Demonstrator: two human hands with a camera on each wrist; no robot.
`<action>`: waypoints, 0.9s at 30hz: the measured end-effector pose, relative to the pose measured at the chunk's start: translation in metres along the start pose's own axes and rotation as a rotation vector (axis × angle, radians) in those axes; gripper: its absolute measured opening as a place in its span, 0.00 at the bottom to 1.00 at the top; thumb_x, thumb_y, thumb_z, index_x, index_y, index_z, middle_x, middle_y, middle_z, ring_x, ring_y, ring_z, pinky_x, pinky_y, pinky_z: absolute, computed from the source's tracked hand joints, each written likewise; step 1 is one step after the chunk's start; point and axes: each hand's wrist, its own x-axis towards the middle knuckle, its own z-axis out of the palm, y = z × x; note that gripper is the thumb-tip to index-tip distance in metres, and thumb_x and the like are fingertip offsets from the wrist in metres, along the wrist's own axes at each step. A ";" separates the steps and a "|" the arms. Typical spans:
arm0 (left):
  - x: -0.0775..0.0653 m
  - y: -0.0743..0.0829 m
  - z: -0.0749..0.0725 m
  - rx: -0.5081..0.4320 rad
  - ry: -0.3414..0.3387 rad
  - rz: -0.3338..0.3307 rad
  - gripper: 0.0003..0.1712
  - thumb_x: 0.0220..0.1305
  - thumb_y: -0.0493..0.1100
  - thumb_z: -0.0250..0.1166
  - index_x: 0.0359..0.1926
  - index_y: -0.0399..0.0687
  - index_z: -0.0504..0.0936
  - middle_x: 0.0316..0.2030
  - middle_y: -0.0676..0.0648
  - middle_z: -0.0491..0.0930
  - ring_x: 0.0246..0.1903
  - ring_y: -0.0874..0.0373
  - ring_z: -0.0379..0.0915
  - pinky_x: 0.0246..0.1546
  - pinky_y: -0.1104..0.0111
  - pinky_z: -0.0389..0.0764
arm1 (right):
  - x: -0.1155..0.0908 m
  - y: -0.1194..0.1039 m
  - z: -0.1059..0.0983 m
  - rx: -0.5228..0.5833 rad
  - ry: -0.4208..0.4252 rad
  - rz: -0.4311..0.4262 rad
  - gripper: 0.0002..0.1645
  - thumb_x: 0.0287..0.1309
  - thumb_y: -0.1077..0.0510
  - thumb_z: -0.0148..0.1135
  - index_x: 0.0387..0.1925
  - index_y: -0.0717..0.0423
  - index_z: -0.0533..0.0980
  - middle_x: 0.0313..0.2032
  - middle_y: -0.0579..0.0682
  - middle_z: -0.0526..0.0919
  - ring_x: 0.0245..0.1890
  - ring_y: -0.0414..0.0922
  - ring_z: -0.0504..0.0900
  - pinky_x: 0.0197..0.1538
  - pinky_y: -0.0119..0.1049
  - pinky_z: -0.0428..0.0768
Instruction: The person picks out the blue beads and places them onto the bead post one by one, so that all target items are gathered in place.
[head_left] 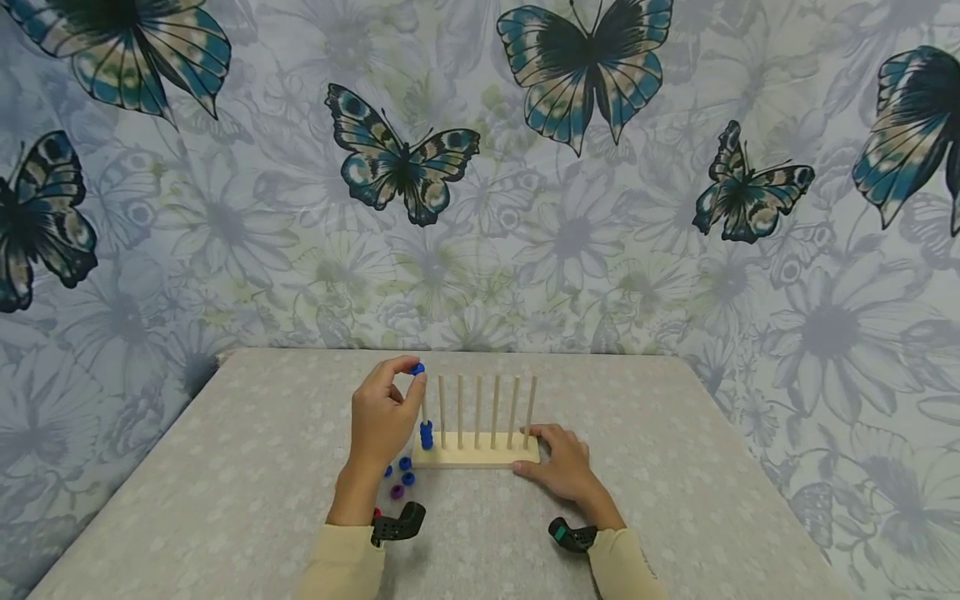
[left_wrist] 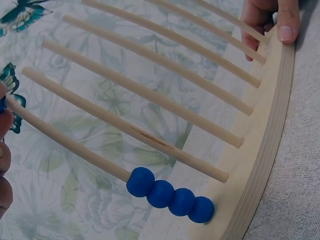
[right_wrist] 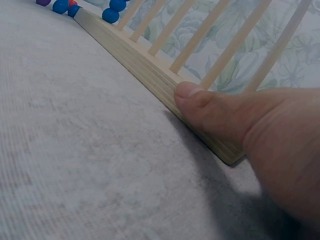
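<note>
My left hand (head_left: 382, 414) pinches a blue bead (head_left: 417, 368) between thumb and fingertips at the top of the leftmost peg (left_wrist: 70, 142). Lower on that same peg, several blue beads (left_wrist: 161, 194) sit stacked down to the wooden base (head_left: 474, 456). The other upright pegs (head_left: 478, 412) stand bare in a row. At the base's right end, my right hand (head_left: 562, 465) holds on, its thumb (right_wrist: 192, 97) along the front edge and fingers behind, by the rightmost peg. Only fingertips of the left hand show in the left wrist view.
Loose blue beads (head_left: 408, 478) and a purple bead (head_left: 397, 492) lie on the table left of the base, near the left forearm. A red bead (head_left: 377, 512) is partly hidden by the wrist camera. A butterfly-patterned wall covering (head_left: 442, 283) rises behind the table (head_left: 675, 467).
</note>
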 end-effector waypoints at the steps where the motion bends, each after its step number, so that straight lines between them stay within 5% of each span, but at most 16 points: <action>1: 0.000 0.000 0.000 0.003 -0.004 -0.004 0.14 0.66 0.43 0.68 0.52 0.49 0.84 0.42 0.51 0.85 0.16 0.68 0.61 0.17 0.72 0.69 | 0.000 0.000 0.000 0.000 0.000 0.000 0.39 0.49 0.32 0.73 0.61 0.37 0.75 0.61 0.46 0.77 0.59 0.50 0.70 0.54 0.51 0.61; 27: -0.002 -0.001 0.000 0.013 -0.038 -0.007 0.13 0.66 0.44 0.68 0.51 0.52 0.85 0.43 0.52 0.85 0.17 0.67 0.63 0.19 0.73 0.71 | 0.000 -0.001 0.001 0.005 0.006 -0.007 0.38 0.48 0.32 0.74 0.60 0.36 0.76 0.60 0.45 0.77 0.57 0.48 0.70 0.52 0.49 0.60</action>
